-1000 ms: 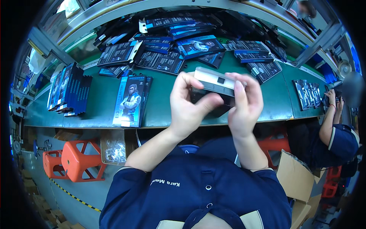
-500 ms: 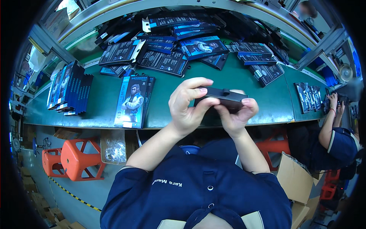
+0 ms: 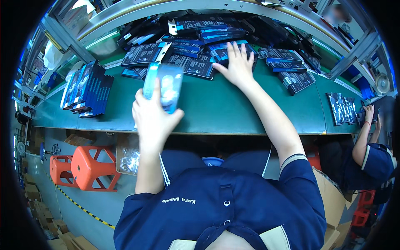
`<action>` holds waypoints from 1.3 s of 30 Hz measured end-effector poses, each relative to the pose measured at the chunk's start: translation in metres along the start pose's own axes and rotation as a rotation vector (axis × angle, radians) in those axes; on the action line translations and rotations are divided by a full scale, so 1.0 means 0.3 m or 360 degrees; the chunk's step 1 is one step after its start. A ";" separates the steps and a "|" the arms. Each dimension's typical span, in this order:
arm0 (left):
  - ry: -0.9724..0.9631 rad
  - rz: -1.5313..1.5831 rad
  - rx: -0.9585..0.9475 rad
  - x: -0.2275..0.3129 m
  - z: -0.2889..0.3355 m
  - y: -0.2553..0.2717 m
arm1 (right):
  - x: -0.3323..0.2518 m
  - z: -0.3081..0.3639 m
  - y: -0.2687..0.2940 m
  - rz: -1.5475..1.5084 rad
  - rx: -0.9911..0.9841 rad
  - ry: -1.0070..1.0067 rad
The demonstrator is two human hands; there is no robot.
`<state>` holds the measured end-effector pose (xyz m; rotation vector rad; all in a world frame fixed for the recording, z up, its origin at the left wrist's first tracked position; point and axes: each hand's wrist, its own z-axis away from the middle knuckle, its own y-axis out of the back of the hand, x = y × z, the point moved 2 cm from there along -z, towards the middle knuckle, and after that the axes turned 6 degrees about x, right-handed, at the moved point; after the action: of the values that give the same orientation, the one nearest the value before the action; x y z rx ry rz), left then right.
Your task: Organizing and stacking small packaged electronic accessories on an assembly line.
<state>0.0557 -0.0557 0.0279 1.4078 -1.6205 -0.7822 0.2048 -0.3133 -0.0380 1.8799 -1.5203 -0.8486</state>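
Observation:
My left hand [image 3: 154,114] grips a flat blue-and-black printed box [image 3: 170,85], smeared by motion, above the near-left part of the table; whether a second box lies behind it I cannot tell. My right hand [image 3: 239,68] reaches to the heap at the back, fingers spread over another printed box [image 3: 217,52]. Its fingertips lie across that box, but contact is not certain. Left of my left hand, a row of similar boxes [image 3: 89,89] stands leaning together.
Dark boxes [image 3: 189,64] lie heaped along the back of the green table [image 3: 208,112], with more boxes [image 3: 293,81] at the right. Silvery packets [image 3: 341,109] lie near a co-worker's hands [image 3: 369,113]. Orange stools [image 3: 92,168] and a carton [image 3: 127,160] stand below the table's edge.
My hands have parted from the dark box they held together. My left hand now holds a box at left, where upright boxes stood; my right hand has moved forward to the heap.

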 end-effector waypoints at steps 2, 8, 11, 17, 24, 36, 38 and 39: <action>0.0239 0.0039 -0.0435 -0.111 -0.034 -0.030 | 0.032 -0.002 0.013 0.0008 -0.0089 0.0022; -0.0464 -0.0017 0.0147 0.096 -0.024 -0.053 | -0.038 0.205 0.230 -0.0263 0.0048 0.0702; -0.0704 0.0428 -0.0056 0.261 0.039 -0.203 | 0.007 0.291 0.349 -0.0633 0.0158 0.0820; -0.1594 0.0738 -0.0576 0.304 0.158 -0.171 | 0.907 0.469 0.529 0.0970 0.0880 -0.0754; -0.1090 0.1110 -0.0588 0.263 -0.044 -0.030 | 1.014 0.691 0.636 0.0870 0.0253 -0.1376; -0.1224 0.0734 -0.0576 0.474 0.063 -0.206 | 0.551 0.674 0.801 -0.0783 0.0780 -0.1626; -0.1131 0.0824 -0.0586 0.506 0.063 -0.180 | 0.437 0.580 0.740 -0.1444 0.0790 -0.1288; -0.1034 0.0911 -0.0589 0.507 0.059 -0.152 | 0.386 0.551 0.723 -0.1735 0.0568 -0.1364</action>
<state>0.0571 -0.2142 0.0086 0.3876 -2.0789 -1.1721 -0.0391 -0.4749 0.0084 2.8498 -0.9358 -2.1875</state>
